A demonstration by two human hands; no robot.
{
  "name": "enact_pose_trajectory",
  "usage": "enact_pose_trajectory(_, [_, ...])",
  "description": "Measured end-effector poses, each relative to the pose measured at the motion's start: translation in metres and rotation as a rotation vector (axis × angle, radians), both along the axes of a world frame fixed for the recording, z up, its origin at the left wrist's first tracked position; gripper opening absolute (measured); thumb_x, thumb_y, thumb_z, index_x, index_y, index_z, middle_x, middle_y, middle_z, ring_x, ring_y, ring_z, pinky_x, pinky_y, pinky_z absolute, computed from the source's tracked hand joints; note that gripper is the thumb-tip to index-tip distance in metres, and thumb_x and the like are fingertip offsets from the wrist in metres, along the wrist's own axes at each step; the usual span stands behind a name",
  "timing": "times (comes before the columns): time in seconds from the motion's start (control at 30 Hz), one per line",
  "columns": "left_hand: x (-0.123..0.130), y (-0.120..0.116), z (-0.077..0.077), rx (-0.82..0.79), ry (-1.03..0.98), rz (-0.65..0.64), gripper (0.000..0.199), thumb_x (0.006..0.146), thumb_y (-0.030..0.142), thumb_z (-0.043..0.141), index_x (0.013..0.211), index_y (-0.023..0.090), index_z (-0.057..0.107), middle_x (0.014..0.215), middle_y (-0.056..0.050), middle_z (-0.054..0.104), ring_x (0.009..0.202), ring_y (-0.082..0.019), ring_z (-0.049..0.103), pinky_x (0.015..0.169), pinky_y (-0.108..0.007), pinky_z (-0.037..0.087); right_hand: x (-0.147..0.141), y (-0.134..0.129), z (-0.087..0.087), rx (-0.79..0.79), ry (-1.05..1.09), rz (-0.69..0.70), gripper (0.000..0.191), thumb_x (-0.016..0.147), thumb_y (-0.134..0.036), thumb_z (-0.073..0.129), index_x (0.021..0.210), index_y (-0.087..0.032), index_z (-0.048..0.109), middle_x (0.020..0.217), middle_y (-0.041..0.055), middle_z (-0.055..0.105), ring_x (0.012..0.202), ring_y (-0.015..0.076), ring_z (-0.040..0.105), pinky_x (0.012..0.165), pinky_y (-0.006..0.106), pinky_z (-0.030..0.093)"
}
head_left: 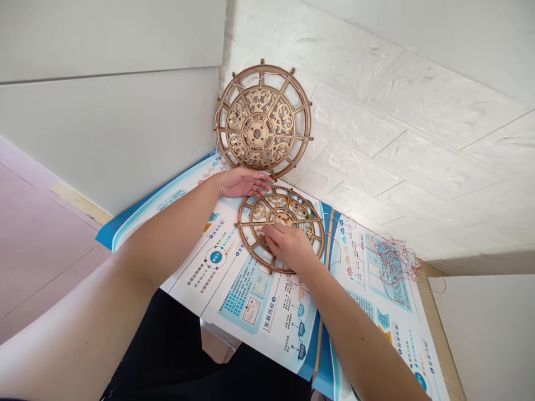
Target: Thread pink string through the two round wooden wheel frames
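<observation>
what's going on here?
A person's right hand is on an openwork brown wheel lying on printed sheets, fingers bunched near its hub; their grip is hidden. The left hand is open at that wheel's far rim; can't tell if it's touching. A second, similar wheel stands tilted up behind, by the white wall. Thin tangled strands lie to the right.

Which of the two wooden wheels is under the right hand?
The lower wheel, lying on the printed board beneath the right hand; the upper wheel stands up behind it.
</observation>
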State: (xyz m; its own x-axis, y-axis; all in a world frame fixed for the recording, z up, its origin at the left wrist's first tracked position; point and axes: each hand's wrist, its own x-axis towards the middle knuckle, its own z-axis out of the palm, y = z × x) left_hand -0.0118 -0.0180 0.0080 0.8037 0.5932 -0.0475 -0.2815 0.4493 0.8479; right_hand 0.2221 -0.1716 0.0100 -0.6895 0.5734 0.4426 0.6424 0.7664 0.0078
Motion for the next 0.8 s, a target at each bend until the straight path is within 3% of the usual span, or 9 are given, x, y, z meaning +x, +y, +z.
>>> enact_pose_trajectory(0.53, [0.0004,0.0015,-0.0002,-0.008,0.003,-0.006,0.03,0.088,0.032,0.077,0.109,0.011,0.075,0.104,-0.011,0.074,0.09,-0.017,0.067,0.082,-0.027,0.052,-0.0011,0.0028,-0.0023,-0.183,0.069,0.002,0.022,0.101,-0.015,0.047,0.098,-0.018,0.069,0.088,0.0063,0.075,0.075,0.0161,0.068,0.062,0.027,0.047])
enact_pose_trajectory(0.8, [0.0011,0.0008,-0.0018,0.011,0.024,0.012,0.031,0.087,0.033,0.077,0.11,0.012,0.074,0.103,-0.011,0.074,0.091,-0.018,0.068,0.086,-0.029,0.052,-0.0042,0.0017,-0.007,-0.16,0.078,-0.06,0.021,0.099,-0.016,0.049,0.093,-0.019,0.069,0.084,0.0047,0.075,0.071,0.0151,0.067,0.06,0.027,0.044])
